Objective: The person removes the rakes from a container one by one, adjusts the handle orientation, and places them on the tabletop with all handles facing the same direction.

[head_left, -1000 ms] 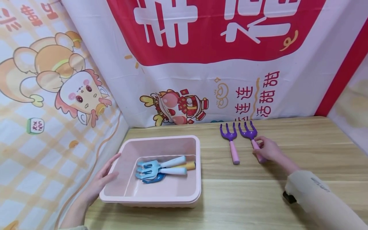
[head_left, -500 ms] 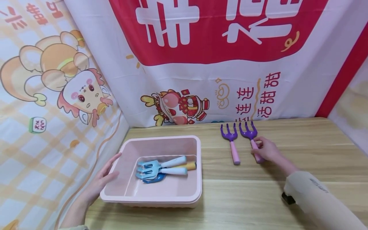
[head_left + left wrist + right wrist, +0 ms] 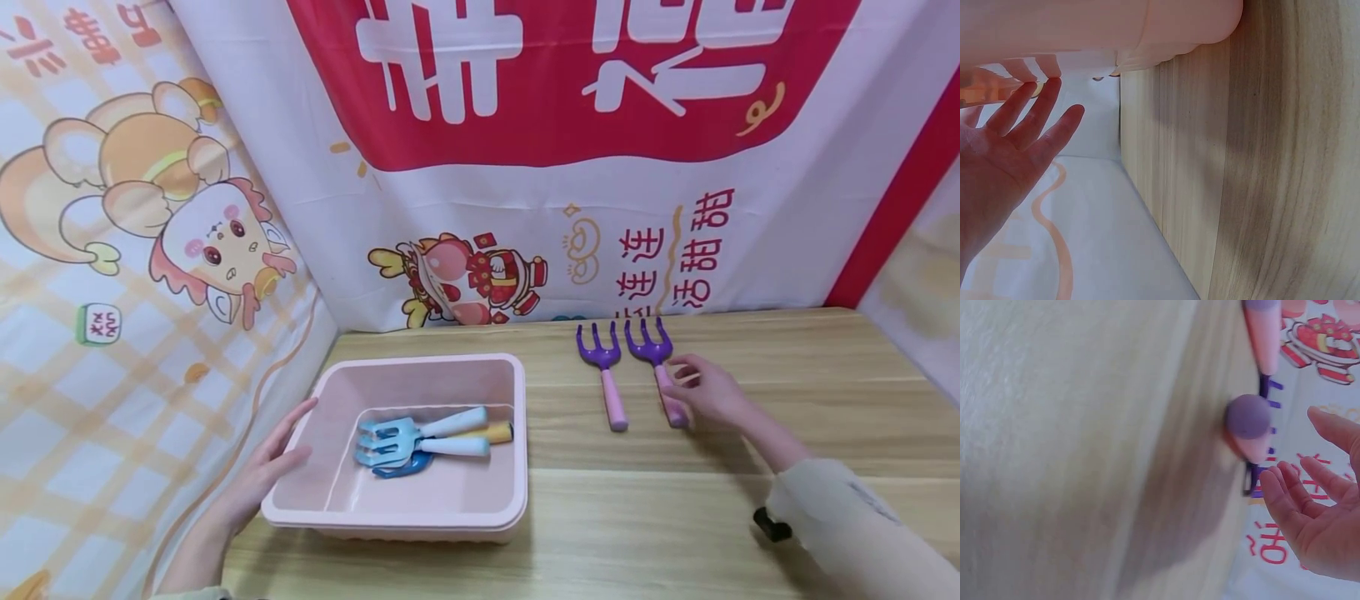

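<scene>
My left hand rests its spread fingers against the left rim of a pale pink plastic basin. In the left wrist view, those fingertips are right at the basin's wall. My right hand hovers by the pink handle of a purple garden hand fork, its fingers loosely bent and holding nothing. The right wrist view shows the thumb and fingers apart beside that handle's rounded end. A second matching purple hand fork lies just left of it, tines toward the back.
Inside the basin lie two light blue hand forks, a darker blue tool head and a yellow handle. Printed cloth hangs behind the wooden table and along its left side.
My right hand has let go of the right purple hand fork and drawn slightly right. That fork's handle end has swung a little left. My left hand has stayed on the basin.
</scene>
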`<move>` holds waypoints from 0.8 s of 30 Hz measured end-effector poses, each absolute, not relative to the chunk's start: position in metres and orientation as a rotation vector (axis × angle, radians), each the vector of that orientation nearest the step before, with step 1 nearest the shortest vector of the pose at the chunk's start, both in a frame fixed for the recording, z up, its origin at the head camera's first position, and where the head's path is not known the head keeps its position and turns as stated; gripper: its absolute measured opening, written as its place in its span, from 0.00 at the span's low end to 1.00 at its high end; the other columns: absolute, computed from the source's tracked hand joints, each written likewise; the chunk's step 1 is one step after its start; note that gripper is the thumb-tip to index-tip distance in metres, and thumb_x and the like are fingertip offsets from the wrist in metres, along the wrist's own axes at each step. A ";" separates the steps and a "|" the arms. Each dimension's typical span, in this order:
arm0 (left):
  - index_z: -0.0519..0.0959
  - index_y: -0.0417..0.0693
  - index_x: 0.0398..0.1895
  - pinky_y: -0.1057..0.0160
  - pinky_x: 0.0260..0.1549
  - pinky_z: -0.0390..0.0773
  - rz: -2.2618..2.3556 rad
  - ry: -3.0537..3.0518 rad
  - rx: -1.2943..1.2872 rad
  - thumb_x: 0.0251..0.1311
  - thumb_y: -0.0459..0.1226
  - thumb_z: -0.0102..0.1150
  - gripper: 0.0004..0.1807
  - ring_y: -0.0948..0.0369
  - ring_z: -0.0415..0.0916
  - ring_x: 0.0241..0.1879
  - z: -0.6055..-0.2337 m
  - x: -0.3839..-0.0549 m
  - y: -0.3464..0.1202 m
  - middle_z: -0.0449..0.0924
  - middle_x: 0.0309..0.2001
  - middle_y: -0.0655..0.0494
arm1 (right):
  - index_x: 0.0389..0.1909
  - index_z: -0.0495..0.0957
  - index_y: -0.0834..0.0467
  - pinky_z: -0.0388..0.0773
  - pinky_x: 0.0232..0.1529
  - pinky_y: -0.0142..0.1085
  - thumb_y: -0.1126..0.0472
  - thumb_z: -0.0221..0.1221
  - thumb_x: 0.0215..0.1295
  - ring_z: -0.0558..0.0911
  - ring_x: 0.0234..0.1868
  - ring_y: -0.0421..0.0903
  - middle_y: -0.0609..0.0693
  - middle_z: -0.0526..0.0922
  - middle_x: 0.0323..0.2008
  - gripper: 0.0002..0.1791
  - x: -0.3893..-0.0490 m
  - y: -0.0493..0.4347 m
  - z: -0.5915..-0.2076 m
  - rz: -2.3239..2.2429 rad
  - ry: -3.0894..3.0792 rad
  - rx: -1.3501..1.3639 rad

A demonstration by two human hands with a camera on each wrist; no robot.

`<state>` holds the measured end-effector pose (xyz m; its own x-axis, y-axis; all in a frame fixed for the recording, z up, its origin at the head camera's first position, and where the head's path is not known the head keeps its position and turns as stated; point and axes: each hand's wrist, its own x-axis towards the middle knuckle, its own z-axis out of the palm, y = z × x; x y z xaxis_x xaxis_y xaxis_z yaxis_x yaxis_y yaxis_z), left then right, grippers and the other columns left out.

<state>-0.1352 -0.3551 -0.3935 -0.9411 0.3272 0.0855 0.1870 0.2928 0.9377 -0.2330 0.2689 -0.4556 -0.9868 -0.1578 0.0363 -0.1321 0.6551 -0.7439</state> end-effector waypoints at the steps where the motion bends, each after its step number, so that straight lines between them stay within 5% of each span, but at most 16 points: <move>1: 0.47 0.49 0.78 0.71 0.48 0.71 1.729 2.425 0.480 0.73 0.30 0.43 0.33 0.73 0.63 0.59 -0.394 -0.135 -0.355 0.54 0.70 0.66 | 0.62 0.64 0.73 0.74 0.48 0.55 0.60 0.64 0.63 0.76 0.48 0.66 0.73 0.75 0.49 0.32 -0.231 0.268 -0.453 -1.266 2.828 -0.249; 24: 0.48 0.51 0.78 0.71 0.48 0.71 1.676 2.477 0.406 0.73 0.33 0.45 0.33 0.72 0.63 0.58 -0.395 -0.135 -0.357 0.54 0.71 0.62 | 0.60 0.70 0.68 0.76 0.49 0.50 0.61 0.65 0.62 0.80 0.47 0.57 0.62 0.79 0.49 0.28 -0.198 0.224 -0.378 -1.348 2.729 -0.679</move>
<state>-0.1351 -0.3568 -0.3950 -0.9563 0.2883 0.0479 0.1517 0.3493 0.9247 -0.1983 0.2244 -0.3778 -0.9049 -0.3910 0.1683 -0.3712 0.5313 -0.7615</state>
